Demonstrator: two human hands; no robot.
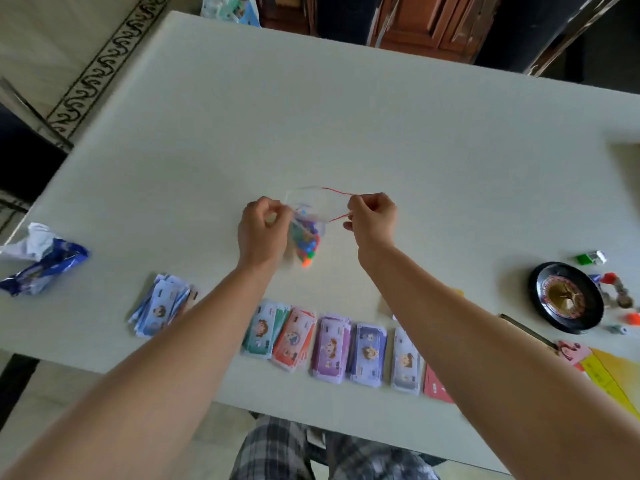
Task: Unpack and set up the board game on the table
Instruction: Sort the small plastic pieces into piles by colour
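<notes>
Over the middle of the tabletop (346, 116), the left hand (264, 230), fingers curled tight, pinches the left edge of a clear zip bag (308, 216) of coloured pieces. The right hand (372, 220), likewise curled, pinches its red-striped mouth on the right. Play money stacks (332, 344) line the near edge.

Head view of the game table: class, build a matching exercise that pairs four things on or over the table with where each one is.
Things:
1. zip bag of coloured pieces
2. roulette wheel
3. crumpled blue wrapper
4. play-money stacks

Places:
A. in a row along the near edge of the table
B. by the table's left edge
C. pinched by the left hand and right hand
D. near the table's right edge

Pairs: 1-C, 2-D, 3-B, 4-A.
</notes>
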